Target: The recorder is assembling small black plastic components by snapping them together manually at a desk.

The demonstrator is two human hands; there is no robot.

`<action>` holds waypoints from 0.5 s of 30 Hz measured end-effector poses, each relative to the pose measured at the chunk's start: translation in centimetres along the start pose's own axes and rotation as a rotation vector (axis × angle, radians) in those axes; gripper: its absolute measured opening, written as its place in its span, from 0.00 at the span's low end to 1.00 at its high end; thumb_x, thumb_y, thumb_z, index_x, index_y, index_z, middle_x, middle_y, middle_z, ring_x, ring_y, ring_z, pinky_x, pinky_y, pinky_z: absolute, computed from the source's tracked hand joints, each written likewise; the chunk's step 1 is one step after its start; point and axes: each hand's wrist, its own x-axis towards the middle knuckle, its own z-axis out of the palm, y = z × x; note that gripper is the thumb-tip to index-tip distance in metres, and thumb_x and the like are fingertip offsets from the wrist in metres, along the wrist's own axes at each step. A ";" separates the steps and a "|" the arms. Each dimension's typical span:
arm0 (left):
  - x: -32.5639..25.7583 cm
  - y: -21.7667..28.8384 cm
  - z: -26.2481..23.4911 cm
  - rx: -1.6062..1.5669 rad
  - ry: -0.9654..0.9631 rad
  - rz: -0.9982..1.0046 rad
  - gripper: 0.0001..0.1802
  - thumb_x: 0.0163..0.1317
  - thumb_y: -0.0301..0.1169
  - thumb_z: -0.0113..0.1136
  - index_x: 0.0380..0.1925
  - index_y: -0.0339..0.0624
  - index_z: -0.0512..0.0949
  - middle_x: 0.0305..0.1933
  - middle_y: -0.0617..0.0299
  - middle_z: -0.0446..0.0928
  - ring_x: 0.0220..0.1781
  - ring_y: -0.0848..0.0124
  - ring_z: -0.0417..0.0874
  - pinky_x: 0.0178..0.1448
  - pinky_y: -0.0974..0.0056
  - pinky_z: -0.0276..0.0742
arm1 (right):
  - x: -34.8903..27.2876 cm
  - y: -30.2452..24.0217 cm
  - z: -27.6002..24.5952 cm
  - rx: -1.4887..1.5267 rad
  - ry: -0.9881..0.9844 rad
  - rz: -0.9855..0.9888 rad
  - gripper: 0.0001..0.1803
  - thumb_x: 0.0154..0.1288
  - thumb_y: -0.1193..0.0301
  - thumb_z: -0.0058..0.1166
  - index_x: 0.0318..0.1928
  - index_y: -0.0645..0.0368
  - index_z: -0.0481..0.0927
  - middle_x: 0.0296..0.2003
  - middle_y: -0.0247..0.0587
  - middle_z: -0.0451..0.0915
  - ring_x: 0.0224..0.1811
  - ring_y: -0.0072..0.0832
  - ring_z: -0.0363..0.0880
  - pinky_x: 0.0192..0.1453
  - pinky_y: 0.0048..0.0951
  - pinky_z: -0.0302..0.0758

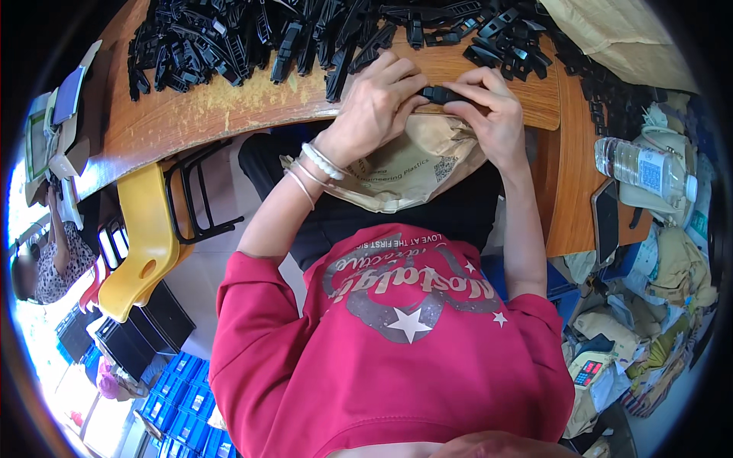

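Between my two hands, just above the table's near edge, is a small black plastic part (438, 95). My left hand (379, 99) pinches its left end, fingers curled. At the other end, my right hand (489, 105) grips it between thumb and fingertips. Below them an open brown paper sack (397, 179) hangs at the table edge over my lap. A large heap of black plastic parts (221, 42) covers the table just beyond my left hand. Past my right hand lies a smaller group of similar black parts (510, 47).
The wooden table (191, 114) curves across in front. A water bottle (641, 168) and a dark phone (605, 217) lie at the right. Another brown sack (626, 38) is at the far right. A yellow chair (141, 237) and blue bins (179, 397) are at the left, near another person (57, 259).
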 end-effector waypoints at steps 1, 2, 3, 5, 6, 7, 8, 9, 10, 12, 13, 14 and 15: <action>0.0 -0.5 0.1 -0.009 0.016 0.010 0.12 0.50 0.21 0.66 0.37 0.34 0.80 0.38 0.55 0.77 0.41 0.57 0.77 0.44 0.60 0.76 | 0.3 -0.2 0.3 0.014 -0.010 0.009 0.15 0.50 0.78 0.68 0.42 0.64 0.86 0.34 0.37 0.77 0.40 0.28 0.74 0.42 0.26 0.72; -0.1 -0.6 0.0 -0.007 0.019 0.015 0.12 0.50 0.21 0.66 0.37 0.34 0.80 0.38 0.55 0.77 0.41 0.57 0.77 0.44 0.60 0.76 | 0.3 -0.1 0.6 0.012 0.009 0.012 0.14 0.51 0.78 0.67 0.41 0.65 0.86 0.34 0.38 0.78 0.39 0.28 0.76 0.41 0.26 0.73; -0.1 -0.7 0.0 -0.006 0.013 0.023 0.11 0.50 0.25 0.67 0.35 0.34 0.81 0.37 0.56 0.77 0.41 0.58 0.76 0.44 0.59 0.77 | 0.3 -0.1 0.5 0.010 0.012 0.006 0.14 0.51 0.78 0.67 0.41 0.65 0.86 0.34 0.38 0.78 0.39 0.28 0.76 0.41 0.26 0.73; 0.4 -0.9 -0.7 -0.038 -0.042 0.039 0.13 0.51 0.33 0.70 0.31 0.34 0.82 0.36 0.56 0.77 0.42 0.58 0.77 0.45 0.59 0.78 | 0.1 -0.3 0.3 0.074 -0.022 0.030 0.12 0.53 0.79 0.65 0.40 0.66 0.86 0.34 0.40 0.79 0.37 0.29 0.78 0.40 0.26 0.74; 0.7 -0.9 -0.9 -0.075 -0.023 -0.003 0.15 0.50 0.35 0.71 0.30 0.34 0.82 0.36 0.56 0.77 0.43 0.58 0.77 0.45 0.59 0.78 | -0.2 -0.3 0.0 0.106 -0.023 0.018 0.09 0.56 0.80 0.63 0.39 0.65 0.86 0.35 0.41 0.81 0.36 0.30 0.80 0.40 0.27 0.75; 1.1 -1.0 -1.1 -0.111 -0.004 -0.046 0.16 0.50 0.37 0.71 0.30 0.34 0.83 0.36 0.56 0.77 0.44 0.59 0.78 0.46 0.59 0.78 | 0.0 0.1 0.0 0.023 0.094 -0.055 0.07 0.56 0.81 0.62 0.37 0.65 0.86 0.35 0.41 0.81 0.36 0.29 0.80 0.39 0.26 0.75; 2.4 -1.1 -1.7 0.034 0.060 0.077 0.16 0.52 0.37 0.70 0.32 0.34 0.82 0.37 0.55 0.78 0.44 0.59 0.79 0.46 0.59 0.79 | 0.1 0.5 0.2 -0.058 0.207 -0.122 0.06 0.57 0.81 0.61 0.35 0.65 0.86 0.35 0.40 0.81 0.37 0.29 0.80 0.39 0.26 0.75; 3.6 -1.4 -1.8 0.227 0.130 0.103 0.17 0.54 0.36 0.68 0.38 0.35 0.80 0.39 0.56 0.78 0.44 0.59 0.80 0.46 0.58 0.79 | 0.6 0.6 0.4 -0.158 0.363 -0.034 0.06 0.57 0.78 0.62 0.36 0.63 0.85 0.37 0.39 0.80 0.39 0.31 0.79 0.41 0.29 0.75; 4.8 -2.4 -1.5 0.344 0.175 0.174 0.16 0.55 0.33 0.67 0.39 0.35 0.78 0.38 0.55 0.79 0.41 0.59 0.81 0.44 0.59 0.79 | 1.4 0.8 0.4 -0.342 0.425 -0.082 0.08 0.56 0.77 0.64 0.38 0.63 0.85 0.38 0.39 0.80 0.41 0.33 0.79 0.43 0.31 0.75; 6.8 -2.3 -1.4 0.477 0.003 0.140 0.13 0.50 0.26 0.63 0.35 0.35 0.74 0.36 0.52 0.72 0.44 0.55 0.76 0.48 0.58 0.74 | 2.4 1.6 -0.1 -0.599 0.416 -0.123 0.15 0.54 0.73 0.67 0.43 0.60 0.83 0.39 0.38 0.77 0.43 0.37 0.76 0.47 0.37 0.73; 7.0 -2.7 -1.1 0.479 0.007 0.143 0.13 0.50 0.26 0.63 0.35 0.35 0.74 0.36 0.52 0.72 0.44 0.55 0.76 0.48 0.58 0.74 | 2.6 1.6 0.0 -0.630 0.385 -0.118 0.14 0.54 0.74 0.66 0.43 0.60 0.83 0.39 0.38 0.77 0.42 0.36 0.77 0.46 0.37 0.72; 7.4 -2.9 -0.9 0.503 -0.005 0.138 0.14 0.49 0.28 0.64 0.34 0.36 0.73 0.37 0.52 0.71 0.45 0.56 0.76 0.46 0.59 0.75 | 2.8 1.6 0.1 -0.658 0.354 -0.112 0.14 0.54 0.74 0.66 0.42 0.60 0.83 0.38 0.38 0.77 0.42 0.36 0.77 0.46 0.36 0.72; 7.6 -3.2 -0.9 0.527 -0.018 0.132 0.14 0.49 0.29 0.66 0.33 0.36 0.73 0.37 0.53 0.70 0.46 0.57 0.76 0.45 0.59 0.76 | 2.8 1.6 0.2 -0.641 0.337 -0.111 0.13 0.55 0.74 0.65 0.42 0.60 0.83 0.38 0.38 0.77 0.41 0.36 0.76 0.46 0.36 0.72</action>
